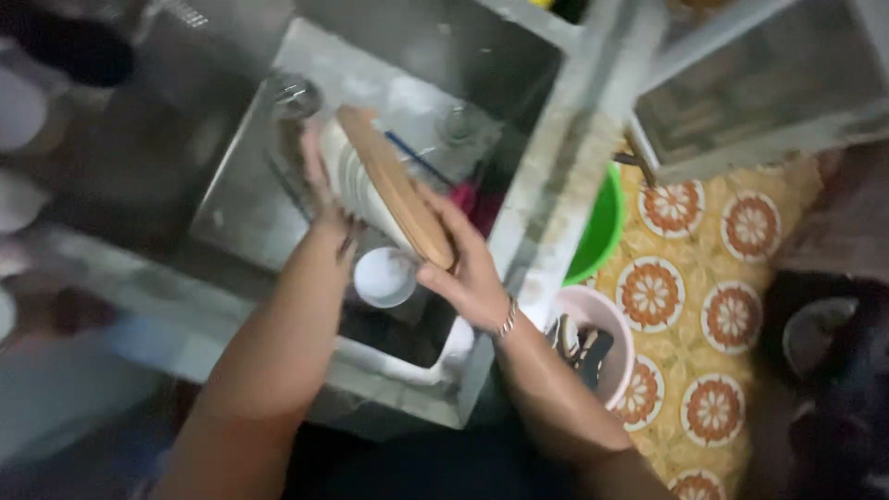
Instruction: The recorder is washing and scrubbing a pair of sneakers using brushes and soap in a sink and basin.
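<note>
Head view: a stack of white plates [356,190] topped by a flat brown wooden board [398,185] is held on edge over the grey stone sink [250,204], clamped between both hands. The right hand [468,273] is closed on the near end of the board, fingers wrapped over its edge, a bracelet [507,319] seen at the wrist. The left hand [319,185] is pressed flat against the far face of the plates, fingers spread upward. The step in hand is judged to be the carrying or lifting of the stack as one bundle; a firm squeeze from both sides would be called for, since tilted plates may slide apart. The board looks long, rounded at the ends and smooth; the plates appear thin and glossy, though blur hides detail. Just below the hands a small white bowl [384,276] lies in the sink. Beyond the sink's right wall, a green basin [597,231] and a pink tub [602,343] of utensils stand on a patterned floor [704,296].
</note>
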